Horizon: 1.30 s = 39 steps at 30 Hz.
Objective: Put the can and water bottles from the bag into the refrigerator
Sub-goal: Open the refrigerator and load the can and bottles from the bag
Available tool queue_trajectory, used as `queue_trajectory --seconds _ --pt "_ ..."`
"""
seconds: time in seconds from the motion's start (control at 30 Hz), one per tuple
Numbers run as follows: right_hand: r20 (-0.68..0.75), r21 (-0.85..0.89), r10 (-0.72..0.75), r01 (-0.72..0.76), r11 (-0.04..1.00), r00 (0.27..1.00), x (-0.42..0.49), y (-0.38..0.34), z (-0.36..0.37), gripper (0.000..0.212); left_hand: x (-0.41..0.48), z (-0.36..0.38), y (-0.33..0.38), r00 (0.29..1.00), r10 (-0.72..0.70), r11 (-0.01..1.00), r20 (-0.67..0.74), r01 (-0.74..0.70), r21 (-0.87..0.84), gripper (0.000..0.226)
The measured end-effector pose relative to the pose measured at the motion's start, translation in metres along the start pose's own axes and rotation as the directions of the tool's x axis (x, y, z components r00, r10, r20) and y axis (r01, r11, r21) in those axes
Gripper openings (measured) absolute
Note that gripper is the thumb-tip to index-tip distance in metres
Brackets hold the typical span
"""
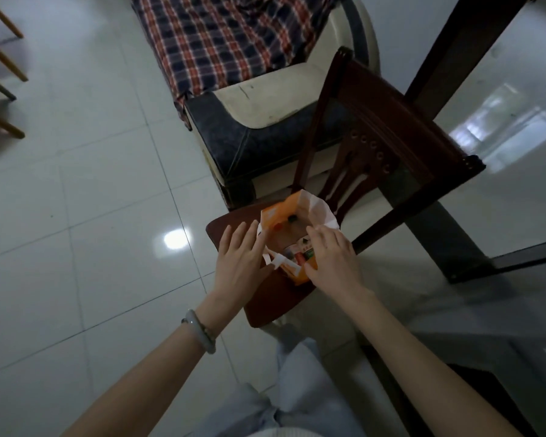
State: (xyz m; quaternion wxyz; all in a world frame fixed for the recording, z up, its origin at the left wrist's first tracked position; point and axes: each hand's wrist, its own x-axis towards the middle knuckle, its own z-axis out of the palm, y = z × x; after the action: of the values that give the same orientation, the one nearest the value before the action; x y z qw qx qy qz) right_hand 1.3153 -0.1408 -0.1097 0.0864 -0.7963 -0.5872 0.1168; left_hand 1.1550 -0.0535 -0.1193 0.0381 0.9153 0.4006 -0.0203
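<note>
— On the chair seat, low centre: orange-and-white bag, mouth gaping upward. Inside, dark bottle caps at 12 o'clock, colourful packaging at 6; can not told apart.

— And the hands?

— Left hand at the bag's 9 o'clock, palm down, fingers spread flat against the rim, grip holding nothing. Right hand at 4 o'clock, fingers splayed over the opening, thumb on the orange edge, grip likewise loose. Pale bangle on the left wrist.
</note>
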Motion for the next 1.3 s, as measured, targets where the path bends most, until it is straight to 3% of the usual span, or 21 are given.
queue_trajectory --seconds 0.23,0.43,0.67,0.77,0.87,1.03,1.13,1.3 --pt "0.148 0.005 0.015 -0.015 1.000 0.989 0.083 0.047 0.025 0.062 0.081 0.048 -0.009 0.988 -0.010 1.000 0.155 0.006 0.023 0.068" --pt "0.326 0.027 0.070 -0.083 0.996 0.943 0.129 0.066 0.090 0.055 0.119 0.086 -0.032 0.963 0.019 0.999 0.269 -0.027 0.026 0.069" --pt "0.440 0.014 0.193 -0.222 0.975 0.877 0.182 0.067 0.165 0.047 0.171 0.130 -0.068 0.917 0.172 0.982 0.359 -0.190 0.015 0.071" --pt "0.467 -0.007 0.209 -0.233 0.972 0.859 0.202 0.065 0.198 0.050 0.193 0.149 -0.077 0.907 0.212 0.974 0.364 -0.227 -0.002 0.070" --pt "0.535 -0.050 0.279 -0.300 0.953 0.797 0.217 0.069 0.240 0.054 0.207 0.168 -0.077 0.902 0.251 0.967 0.352 -0.248 -0.055 0.070" --pt "0.559 -0.088 0.287 -0.289 0.953 0.778 0.226 0.079 0.303 0.073 0.213 0.187 -0.072 0.934 0.271 0.961 0.231 -0.248 -0.121 0.067" --pt "0.572 -0.160 0.296 -0.250 0.955 0.765 0.218 0.082 0.318 0.071 0.210 0.192 -0.073 0.946 0.253 0.965 0.203 -0.231 -0.127 0.060" --pt "0.551 -0.195 0.368 -0.313 0.929 0.749 0.209 0.086 0.342 0.061 0.206 0.202 -0.075 0.960 0.201 0.977 0.194 -0.182 -0.114 0.058"
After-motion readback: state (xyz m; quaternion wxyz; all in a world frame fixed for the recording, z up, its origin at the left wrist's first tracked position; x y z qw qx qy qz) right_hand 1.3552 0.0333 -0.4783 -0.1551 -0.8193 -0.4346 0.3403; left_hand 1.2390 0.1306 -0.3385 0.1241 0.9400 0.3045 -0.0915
